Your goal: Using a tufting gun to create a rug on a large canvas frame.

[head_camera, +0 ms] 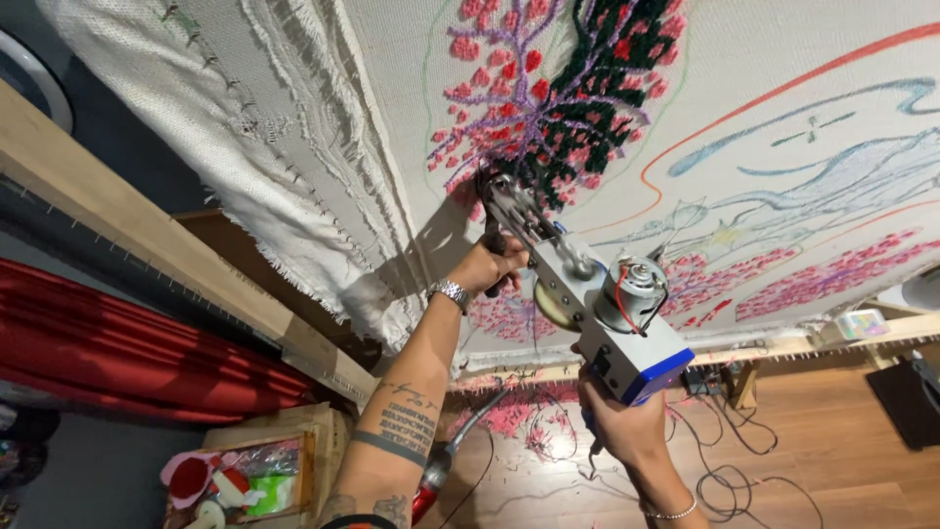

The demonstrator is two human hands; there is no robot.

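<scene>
Tufting gun (587, 299), grey metal with a blue base and a bare motor on top, was pressed by its tip against the stretched white cloth (783, 88) in front of me. My left hand (487, 264) was closed around the black front handle near the tip, a silver watch (450, 292) on that wrist and tattoos along the forearm. My right hand (622, 416) was wrapped shut around the rear grip under the blue base, a thin bracelet (671, 511) at the wrist. The tip met the cloth at the lower edge of a tufted patch of pink, purple and dark green yarn (558, 98) shaped like a flowering branch. Coloured outlines in orange and blue were drawn across the cloth to the right, with more pink tufted areas low down. The cloth was pinned to a wooden frame (147, 235). Below lay a wooden floor (822, 441) with black cables (725, 470) and pink yarn scraps. Red fabric (117, 343) hung at the left.
</scene>
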